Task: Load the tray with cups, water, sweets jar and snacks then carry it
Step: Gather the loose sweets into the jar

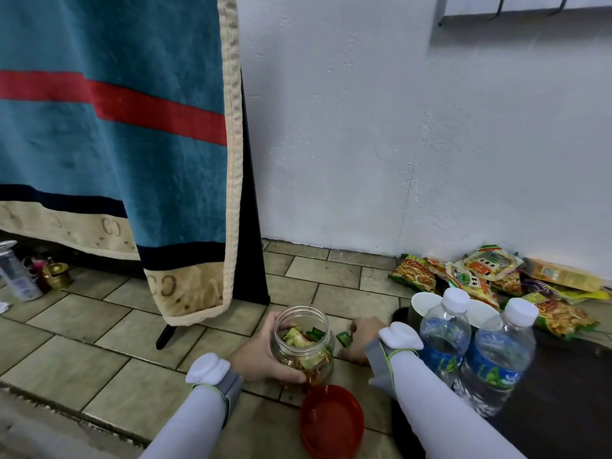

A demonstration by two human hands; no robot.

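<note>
the sweets jar (303, 346) is standing open on the tiled floor (99, 329), its clear body partly filled with wrapped sweets. the left hand (261, 352) is wrapping around the jar's left side, fingers curling along the front and gripping it. just right of the jar, the right hand (361, 339) is reaching down to the floor beside a green wrapped sweet (343, 337); its fingers are turning away from the camera, so i cannot tell whether they are pinching anything. the red lid (332, 422) is lying upside down on the floor just in front of the jar, nearer the camera. to the right of the jar, two water bottles (477, 349) with white caps are standing side by side on a dark tray (563, 392), and white cups (427, 304) are showing behind them. farther right and behind, a heap of snack packets (490, 276) is lying against the white wall (397, 144). left of the jar, a blue towel (116, 127) with a red stripe is hanging over a dark stand (248, 226), and a can (16, 273) and a small brass pot (58, 276) are sitting far to the left.
</note>
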